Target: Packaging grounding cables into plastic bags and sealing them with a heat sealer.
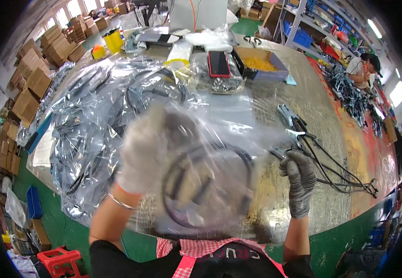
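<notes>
My left hand (143, 155), in a pale glove and blurred by motion, is closed on the upper part of a clear plastic bag (228, 185). Inside the bag lies a coiled black cable (165, 178). My right hand (298, 178), in a grey glove, has thumb and fingers pinched at the silvery end of a black cable (277, 152). Just beyond it several loose black cables with metal ends (321, 153) lie on the table. To the left spreads a heap of bagged cables (85, 139).
A red-edged phone (218, 64) rests on bagged items at the back, beside an open box of small yellow pieces (261, 62). Yellow tape rolls (113, 41) stand at the far left. Another person (363, 69) works by a dark pile of parts (347, 90) at right. A red stool (62, 262) stands lower left.
</notes>
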`<act>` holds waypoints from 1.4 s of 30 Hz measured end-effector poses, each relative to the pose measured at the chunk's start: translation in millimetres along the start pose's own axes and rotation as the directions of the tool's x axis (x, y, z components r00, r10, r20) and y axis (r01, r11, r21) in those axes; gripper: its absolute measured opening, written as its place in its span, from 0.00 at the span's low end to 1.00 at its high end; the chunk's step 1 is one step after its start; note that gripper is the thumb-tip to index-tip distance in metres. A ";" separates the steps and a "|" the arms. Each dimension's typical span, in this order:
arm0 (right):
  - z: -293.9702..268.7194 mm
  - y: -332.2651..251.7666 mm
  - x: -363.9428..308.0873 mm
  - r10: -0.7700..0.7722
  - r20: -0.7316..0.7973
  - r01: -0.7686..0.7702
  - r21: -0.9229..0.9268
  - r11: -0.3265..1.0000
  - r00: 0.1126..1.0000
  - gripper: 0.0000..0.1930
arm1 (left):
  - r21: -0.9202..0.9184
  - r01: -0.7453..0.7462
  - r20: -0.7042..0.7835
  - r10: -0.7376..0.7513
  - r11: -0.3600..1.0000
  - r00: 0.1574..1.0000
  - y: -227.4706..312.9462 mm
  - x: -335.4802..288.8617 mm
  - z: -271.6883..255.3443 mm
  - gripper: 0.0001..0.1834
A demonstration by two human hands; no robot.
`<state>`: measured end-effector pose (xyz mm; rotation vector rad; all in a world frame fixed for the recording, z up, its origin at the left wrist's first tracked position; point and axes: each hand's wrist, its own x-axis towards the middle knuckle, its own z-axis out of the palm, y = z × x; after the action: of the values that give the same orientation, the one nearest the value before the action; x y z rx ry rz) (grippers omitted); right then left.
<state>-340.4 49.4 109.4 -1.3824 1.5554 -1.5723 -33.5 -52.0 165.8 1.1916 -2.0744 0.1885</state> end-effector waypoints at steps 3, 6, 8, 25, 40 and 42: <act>-29.9 40.2 5.4 -0.184 -0.015 0.160 -0.422 0.892 0.983 0.14 | -0.848 0.171 0.048 -0.249 0.502 0.967 0.1 74.1 -53.4 0.16; -80.7 105.8 -0.4 -0.276 -0.075 0.037 -0.924 0.382 0.958 0.18 | -0.812 0.075 -0.185 -0.378 0.578 0.907 -12.6 129.3 -59.8 0.22; -104.8 160.8 -15.1 -0.187 -0.148 -0.093 -0.957 0.276 0.971 0.19 | -0.289 -0.050 -0.423 -0.080 0.956 0.903 -54.9 141.0 -30.2 0.21; -98.6 171.7 -21.3 -0.195 -0.222 -0.167 -0.951 0.261 0.955 0.16 | 0.547 0.072 0.283 -0.265 0.834 0.922 -194.7 70.7 124.2 0.32; 67.3 37.0 -37.7 -0.152 0.636 0.573 -0.533 0.623 0.757 0.09 | -0.732 -0.148 0.539 0.698 0.665 0.471 62.1 -1.0 75.4 0.23; 40.3 41.4 -24.8 -0.160 0.548 0.498 -0.551 0.669 0.821 0.10 | -0.442 0.580 0.888 0.244 0.684 0.390 67.1 5.6 44.3 0.18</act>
<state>-307.4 47.2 55.9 -2.3713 1.6840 -0.7054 -111.7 -38.3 151.9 1.0438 -2.3873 -1.6898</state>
